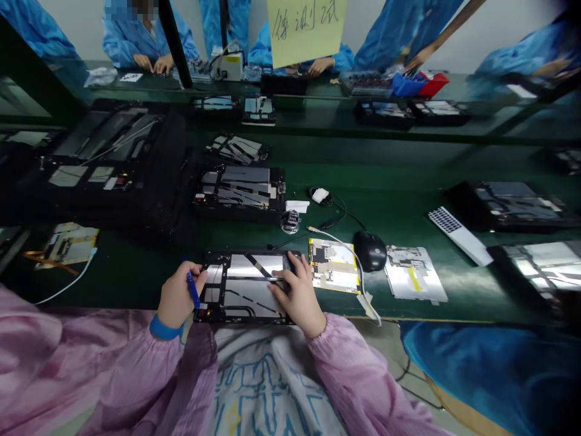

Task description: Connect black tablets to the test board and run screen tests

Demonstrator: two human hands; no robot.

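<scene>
Lying on the worktop [399, 160] under the spread right hand [297, 293], the likely stiff but breakable device [247, 287] is best held by its edges; a blue pen-shaped tool [193, 289] is gripped by the curled left hand [176, 294].

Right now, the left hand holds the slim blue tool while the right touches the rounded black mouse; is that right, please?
No: the left hand holds the tool, but the head view shows the right hand touching the flat black-framed device.
</scene>
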